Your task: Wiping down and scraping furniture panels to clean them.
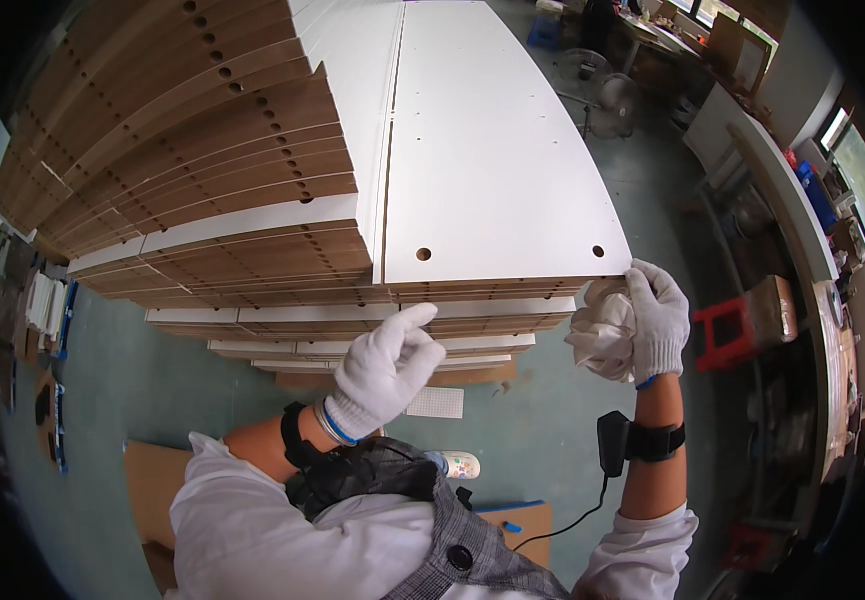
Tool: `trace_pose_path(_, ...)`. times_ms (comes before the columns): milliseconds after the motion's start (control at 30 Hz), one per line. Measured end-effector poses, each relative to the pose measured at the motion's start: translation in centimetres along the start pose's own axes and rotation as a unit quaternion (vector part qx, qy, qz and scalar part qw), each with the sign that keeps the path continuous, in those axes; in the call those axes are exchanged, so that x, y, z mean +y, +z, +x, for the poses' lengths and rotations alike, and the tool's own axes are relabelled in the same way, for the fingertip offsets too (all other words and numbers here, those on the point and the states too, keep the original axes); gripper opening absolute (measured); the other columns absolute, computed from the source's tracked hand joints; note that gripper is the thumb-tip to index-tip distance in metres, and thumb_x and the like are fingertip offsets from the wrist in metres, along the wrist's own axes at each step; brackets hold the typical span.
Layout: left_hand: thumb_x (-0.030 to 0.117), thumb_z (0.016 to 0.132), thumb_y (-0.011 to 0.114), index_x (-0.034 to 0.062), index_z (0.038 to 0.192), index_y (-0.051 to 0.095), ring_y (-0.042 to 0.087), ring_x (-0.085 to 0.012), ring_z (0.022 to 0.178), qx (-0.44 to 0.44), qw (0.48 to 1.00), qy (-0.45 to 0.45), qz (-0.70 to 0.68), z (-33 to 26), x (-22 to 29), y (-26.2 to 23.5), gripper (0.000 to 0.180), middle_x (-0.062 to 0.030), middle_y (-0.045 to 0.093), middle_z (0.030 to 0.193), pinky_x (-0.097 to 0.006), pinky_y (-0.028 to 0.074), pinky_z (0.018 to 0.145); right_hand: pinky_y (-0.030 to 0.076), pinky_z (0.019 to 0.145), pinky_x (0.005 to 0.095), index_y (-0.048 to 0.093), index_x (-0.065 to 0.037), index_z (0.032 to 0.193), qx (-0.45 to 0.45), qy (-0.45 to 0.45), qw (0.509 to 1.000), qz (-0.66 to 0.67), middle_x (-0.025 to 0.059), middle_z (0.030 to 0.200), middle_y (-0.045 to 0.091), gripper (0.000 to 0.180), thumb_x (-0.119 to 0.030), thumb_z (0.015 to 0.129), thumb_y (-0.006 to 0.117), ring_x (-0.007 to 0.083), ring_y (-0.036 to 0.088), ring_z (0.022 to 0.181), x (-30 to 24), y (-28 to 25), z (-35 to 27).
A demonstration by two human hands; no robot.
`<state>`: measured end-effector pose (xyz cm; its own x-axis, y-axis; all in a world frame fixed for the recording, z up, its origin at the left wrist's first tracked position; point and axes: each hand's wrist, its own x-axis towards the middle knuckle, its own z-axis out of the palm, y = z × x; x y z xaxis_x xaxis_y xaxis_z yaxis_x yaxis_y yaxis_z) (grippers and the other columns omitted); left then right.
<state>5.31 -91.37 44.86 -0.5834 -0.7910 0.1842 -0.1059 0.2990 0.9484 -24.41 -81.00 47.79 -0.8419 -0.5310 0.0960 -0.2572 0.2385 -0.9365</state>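
Observation:
My right hand [660, 312], in a white knit glove, grips a crumpled white cloth [604, 335] at the right front corner of the top white panel [497, 190]. Its fingertips are right at that corner. This panel lies flat on a stack and has two round holes near its front edge and several small ones farther back. My left hand [384, 368], gloved too, is just before the front edges of the stack, its fingers loosely bent and apart. Nothing shows in it. Black straps circle both wrists, and a cable runs from the right one.
Tall stacked boards [182, 130] with brown drilled edges rise at the left. A red stool [727, 335] carries a cardboard box [772, 310] at the right, beside a cluttered shelf. Fans [612, 95] stand at the back. Cardboard [157, 490] lies on the floor at the lower left.

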Motion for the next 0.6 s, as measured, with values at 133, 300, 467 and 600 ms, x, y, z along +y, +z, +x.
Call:
trace_pose_path(133,0.011,0.081,0.067,-0.0009,0.148,0.014,0.063,-0.0191,0.058,-0.030,0.937,0.220,0.269,0.3,-0.8,0.6,0.086,-0.0075,0.064,0.072,-0.031,0.053,0.057,0.049,0.080,0.0255,0.069,-0.001,0.105,0.004,-0.012,1.000,-0.016,0.0060,0.093,0.070,0.025,-0.018,0.088,0.063,0.0114,0.063,0.085,-0.2,0.6,0.7)
trace_pose_path(300,0.024,0.080,0.068,-0.0032,0.148,0.003,0.062,-0.0219,0.055,-0.018,0.916,0.138,0.377,1.4,-1.4,1.0,0.098,-0.0066,0.062,0.069,-0.036,0.052,0.052,0.049,0.080,0.0261,0.069,-0.002,0.104,0.007,-0.006,0.999,-0.032,0.0066,0.092,0.071,0.024,-0.019,0.088,0.063,0.0120,0.064,0.085,-0.3,0.9,1.2)
trace_pose_path(467,0.029,0.081,0.066,-0.0045,0.147,0.002,0.061,-0.0244,0.055,-0.020,0.913,0.108,0.393,2.1,-1.4,1.0,0.098,-0.0085,0.060,0.070,-0.039,0.051,0.048,0.049,0.080,0.0263,0.069,-0.002,0.104,0.003,-0.015,0.999,-0.028,0.0068,0.093,0.071,0.024,-0.019,0.088,0.063,0.0123,0.064,0.085,-0.1,0.9,1.4)
trace_pose_path(600,0.029,0.081,0.066,-0.0044,0.147,0.000,0.061,-0.0250,0.056,-0.011,0.904,0.124,0.409,2.4,-1.3,1.0,0.099,-0.0092,0.059,0.070,-0.039,0.050,0.048,0.049,0.080,0.0263,0.069,-0.002,0.104,0.005,-0.010,1.000,-0.022,0.0066,0.093,0.071,0.024,-0.019,0.088,0.063,0.0123,0.064,0.085,-0.8,1.0,1.0)
